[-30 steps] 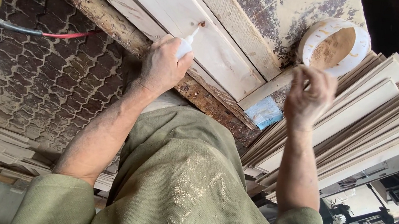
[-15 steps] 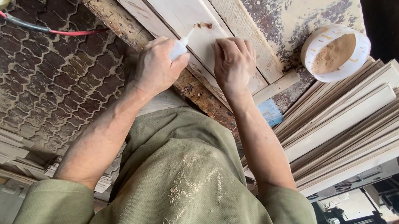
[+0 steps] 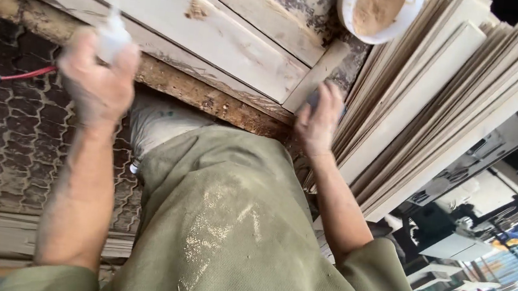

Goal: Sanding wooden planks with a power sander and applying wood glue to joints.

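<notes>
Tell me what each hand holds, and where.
Left hand grips a small white bottle around its body. Right hand rests at the bench edge; any hold cannot be told.

Board: pale bare wood, smooth, matt. Bench edge: rough, stained wood. Bottle: white plastic. Bowl: white, holding sawdust. Floor: rough pavers.

We see our left hand, blurred, gripping a small white squeeze bottle just below the pale wooden board that lies on the worn desk, and a brown patch marks the board's face. Our right hand rests at the desk's edge beside a stack of thin wooden slats, holding something we cannot make out. A white bowl of brown powder sits on the desk above the slats.
</notes>
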